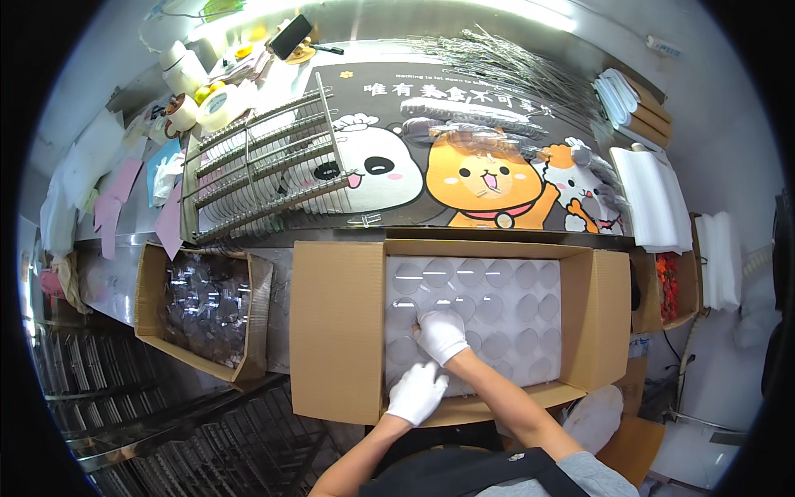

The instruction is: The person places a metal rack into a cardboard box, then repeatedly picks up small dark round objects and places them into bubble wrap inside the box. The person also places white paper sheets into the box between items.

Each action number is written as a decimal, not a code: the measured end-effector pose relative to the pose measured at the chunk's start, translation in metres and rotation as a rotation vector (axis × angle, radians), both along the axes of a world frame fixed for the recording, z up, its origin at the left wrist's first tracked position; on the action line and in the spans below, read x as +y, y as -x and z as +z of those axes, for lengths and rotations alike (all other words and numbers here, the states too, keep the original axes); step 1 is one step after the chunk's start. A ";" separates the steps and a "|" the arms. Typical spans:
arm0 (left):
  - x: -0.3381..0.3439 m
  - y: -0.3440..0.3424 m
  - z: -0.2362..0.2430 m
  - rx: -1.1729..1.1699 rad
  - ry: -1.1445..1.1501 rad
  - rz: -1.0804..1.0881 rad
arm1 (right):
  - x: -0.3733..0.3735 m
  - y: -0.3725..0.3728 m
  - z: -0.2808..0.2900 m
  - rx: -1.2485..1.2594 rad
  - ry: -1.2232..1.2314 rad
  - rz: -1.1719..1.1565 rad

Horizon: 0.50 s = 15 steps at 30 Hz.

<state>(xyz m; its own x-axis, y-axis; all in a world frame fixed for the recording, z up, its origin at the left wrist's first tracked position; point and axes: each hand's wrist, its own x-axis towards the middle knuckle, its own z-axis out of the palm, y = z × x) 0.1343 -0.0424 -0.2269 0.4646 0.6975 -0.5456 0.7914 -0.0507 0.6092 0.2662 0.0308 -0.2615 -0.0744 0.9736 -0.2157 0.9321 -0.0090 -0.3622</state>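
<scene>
An open cardboard box [337, 327] stands before me, its side flaps folded outward. Inside it a pale foam tray [542, 286] has rows of round recesses. Clear, glossy round discs [468, 267] show in the far rows. My right hand [441, 334], in a white glove, reaches over the tray's left half with its fingers curled down and closed. What they hold, if anything, is hidden. Close by at the box's near left, my left hand [416, 393], also gloved, has its fingers drawn together toward the right hand. Anything in them is too small to tell.
A box [149, 302] of shiny clear pieces stands at left. Behind, a counter mat [389, 211] with cartoon animals bears a tilted metal rack [257, 170] of discs, thin metal rods [513, 70] and wrapped disc stacks [476, 112]. White sheets [650, 199] and a box of red pieces [667, 286] are at right.
</scene>
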 end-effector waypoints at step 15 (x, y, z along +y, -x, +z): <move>0.068 -0.061 -0.010 0.104 -0.607 -0.206 | -0.048 -0.164 0.010 -0.424 -0.040 -0.135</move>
<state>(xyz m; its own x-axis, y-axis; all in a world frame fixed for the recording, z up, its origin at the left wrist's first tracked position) 0.1957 0.0256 -0.2368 0.5877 0.7984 -0.1313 0.7820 -0.5188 0.3455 0.4302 -0.0169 -0.2520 0.1410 0.9768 -0.1614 0.9897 -0.1347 0.0495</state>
